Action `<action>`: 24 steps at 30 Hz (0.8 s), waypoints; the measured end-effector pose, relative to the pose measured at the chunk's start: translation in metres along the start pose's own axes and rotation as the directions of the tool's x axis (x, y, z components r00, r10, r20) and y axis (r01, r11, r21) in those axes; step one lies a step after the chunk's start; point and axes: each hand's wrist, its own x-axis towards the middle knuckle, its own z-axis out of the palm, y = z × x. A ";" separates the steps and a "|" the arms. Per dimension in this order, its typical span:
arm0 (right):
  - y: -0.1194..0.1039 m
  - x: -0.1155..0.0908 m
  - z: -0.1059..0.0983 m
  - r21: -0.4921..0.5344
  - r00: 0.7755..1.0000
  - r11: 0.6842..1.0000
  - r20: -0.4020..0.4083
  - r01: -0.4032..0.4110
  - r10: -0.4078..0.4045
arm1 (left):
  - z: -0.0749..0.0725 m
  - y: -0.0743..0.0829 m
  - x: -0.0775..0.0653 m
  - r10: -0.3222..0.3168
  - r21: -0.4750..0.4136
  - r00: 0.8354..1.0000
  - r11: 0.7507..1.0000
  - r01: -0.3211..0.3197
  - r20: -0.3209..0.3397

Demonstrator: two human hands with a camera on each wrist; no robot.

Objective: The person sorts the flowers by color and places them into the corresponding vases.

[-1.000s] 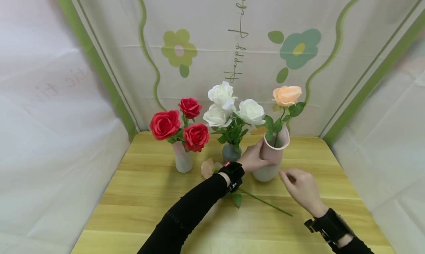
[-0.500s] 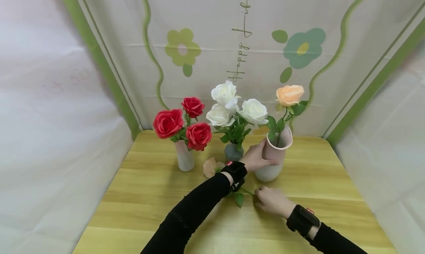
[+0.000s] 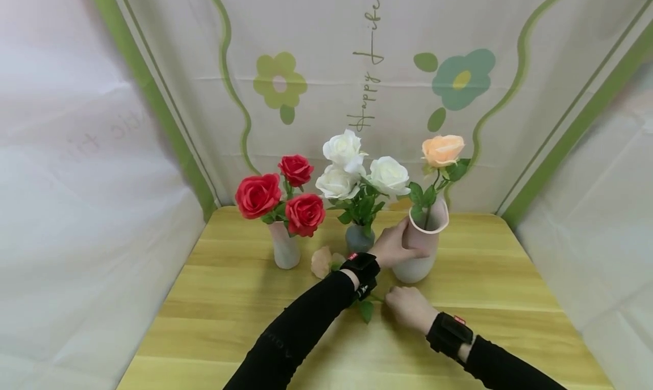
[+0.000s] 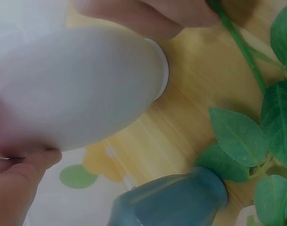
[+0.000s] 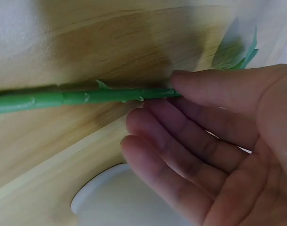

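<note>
My left hand [image 3: 395, 247] grips the side of a pink-and-white vase [image 3: 420, 244], its thumb across the front. One peach rose [image 3: 441, 151] stands in that vase, leaning against the rim. A second peach rose [image 3: 321, 262] lies on the table, partly hidden behind my left wrist. My right hand [image 3: 410, 309] is low over the wood in front of the vase. Thumb and index finger pinch the lying rose's green stem [image 5: 63, 99] in the right wrist view, while the other fingers bend loosely below it. Leaves [image 4: 240, 136] of this rose show in the left wrist view.
Left of the gripped vase, a blue-grey vase [image 3: 359, 238] bears white roses [image 3: 343, 151]. Further left stands a slim pale vase [image 3: 284, 248] with red roses [image 3: 258, 196]. The wooden table [image 3: 204, 322] backs onto a printed curtain [image 3: 326, 27].
My right hand has come left and toward me from beside the vase, and now pinches the stem of the lying rose. The left hand keeps its grip on the vase.
</note>
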 end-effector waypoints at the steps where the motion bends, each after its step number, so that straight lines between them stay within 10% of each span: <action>1: 0.000 0.000 0.001 -0.001 1.000 1.000 -0.009 0.010 -0.010 | 0.000 0.001 -0.001 -0.003 -0.001 1.000 1.000 0.003 0.000; 17: 0.003 -0.005 0.005 -0.017 0.993 0.997 -0.093 0.078 -0.079 | 0.001 0.001 -0.002 -0.014 0.001 1.000 1.000 0.014 0.002; 24: 0.007 -0.010 0.003 -0.035 0.999 0.999 -0.004 0.037 -0.037 | 0.002 -0.002 0.000 0.005 0.001 1.000 1.000 -0.005 -0.003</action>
